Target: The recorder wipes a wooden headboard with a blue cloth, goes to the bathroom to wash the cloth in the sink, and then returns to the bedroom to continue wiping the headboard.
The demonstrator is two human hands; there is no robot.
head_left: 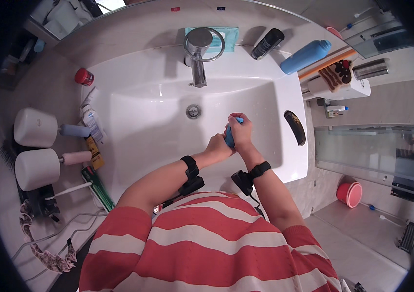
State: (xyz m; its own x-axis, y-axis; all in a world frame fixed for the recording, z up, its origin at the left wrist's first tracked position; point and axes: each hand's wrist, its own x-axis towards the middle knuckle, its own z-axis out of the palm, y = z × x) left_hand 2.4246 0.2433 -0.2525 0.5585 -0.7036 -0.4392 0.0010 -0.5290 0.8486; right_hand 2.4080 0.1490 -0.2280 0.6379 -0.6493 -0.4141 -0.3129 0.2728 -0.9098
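Note:
Over the right part of the white sink (143, 126), both my hands are closed around a small blue thing (229, 138). Its kind is mostly hidden by my fingers. My left hand (218, 149) grips its lower end, with the wrist near the sink's front. Just above and to the right, my right hand (241, 131) holds the upper part, where a bit of blue pokes out between thumb and fingers. The two hands touch or nearly touch. Left of them lies the round metal drain (193, 111), below the chrome faucet (199, 68).
Behind the faucet lies a teal packet (229, 36). A black can (267, 44) and a blue bottle (306, 56) stand at the back right. A dark curved comb-like piece (294, 128) rests on the right rim. Along the left rim are a red jar (84, 77) and several tubes.

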